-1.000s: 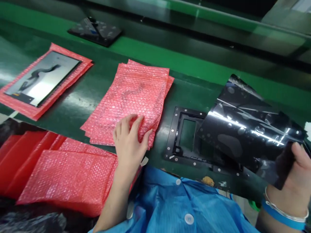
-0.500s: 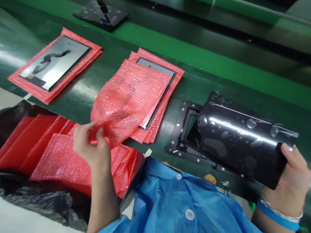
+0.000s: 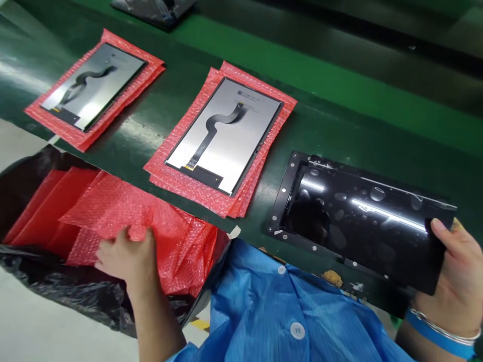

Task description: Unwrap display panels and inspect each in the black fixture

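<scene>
My right hand [image 3: 458, 274] grips the right end of a glossy black screen panel [image 3: 381, 226], thumb on top. The panel's shiny face is covered by bubbled protective film, and its left part lies over a black frame [image 3: 281, 206] with pale dots round its rim. My left hand [image 3: 126, 256] is at a red bubble-wrap bag [image 3: 128, 201] in the lined box, with fingers spread apart against it. On the bench, a silver-backed display [image 3: 226, 136] with a dark ribbon cable rests on a stack of red bubble bags [image 3: 241, 203].
Another silver-backed display [image 3: 96, 83] lies on red bubble wrap [image 3: 83, 143] at the left. A dark panel [image 3: 158, 10] sits at the back. The box, lined with black plastic [image 3: 75, 296], stands against the green bench [image 3: 339, 130] at front left.
My left hand has moved the red bag off the middle display down into the box, uncovering the display and its cable. The black panel has been lowered and lines up more closely with the frame.
</scene>
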A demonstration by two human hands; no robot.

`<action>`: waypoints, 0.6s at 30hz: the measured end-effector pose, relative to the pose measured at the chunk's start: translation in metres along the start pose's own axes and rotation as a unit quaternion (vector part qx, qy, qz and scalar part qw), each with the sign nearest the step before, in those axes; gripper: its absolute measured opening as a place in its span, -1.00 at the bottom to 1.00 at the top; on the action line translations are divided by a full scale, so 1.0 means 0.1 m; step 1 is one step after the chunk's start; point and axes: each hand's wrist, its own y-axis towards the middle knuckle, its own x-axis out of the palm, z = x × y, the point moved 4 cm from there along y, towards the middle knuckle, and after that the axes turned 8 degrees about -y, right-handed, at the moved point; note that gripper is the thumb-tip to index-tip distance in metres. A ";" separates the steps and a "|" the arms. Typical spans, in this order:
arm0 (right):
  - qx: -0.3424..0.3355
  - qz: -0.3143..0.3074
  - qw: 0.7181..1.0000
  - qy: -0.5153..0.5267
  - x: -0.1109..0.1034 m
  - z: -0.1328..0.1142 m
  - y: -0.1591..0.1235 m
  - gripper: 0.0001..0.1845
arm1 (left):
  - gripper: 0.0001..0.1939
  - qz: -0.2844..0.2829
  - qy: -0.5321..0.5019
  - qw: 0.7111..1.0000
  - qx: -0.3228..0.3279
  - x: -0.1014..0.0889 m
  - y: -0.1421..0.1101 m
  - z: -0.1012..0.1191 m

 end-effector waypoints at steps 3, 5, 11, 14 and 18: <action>-0.005 -0.009 1.000 -0.005 0.02 0.00 0.01 -0.62 | -0.85 0.100 -0.205 0.946 0.229 -0.08 -0.39 0.83; -0.003 0.003 1.000 -0.010 0.02 0.01 0.03 -0.61 | -0.84 -0.048 -0.357 0.882 0.303 0.02 -0.71 1.36; 0.006 0.016 1.000 -0.012 0.09 0.03 0.05 -0.58 | -0.50 -0.474 -0.292 0.764 0.327 0.68 -1.29 2.00; 0.000 -0.010 1.000 -0.001 0.11 0.04 0.05 -0.61 | -0.38 -0.501 -0.251 0.753 0.346 0.84 -1.29 2.00; -0.010 -0.009 1.000 -0.013 0.11 0.03 0.03 -0.63 | -0.37 -0.505 -0.218 0.749 0.370 0.85 -1.30 2.01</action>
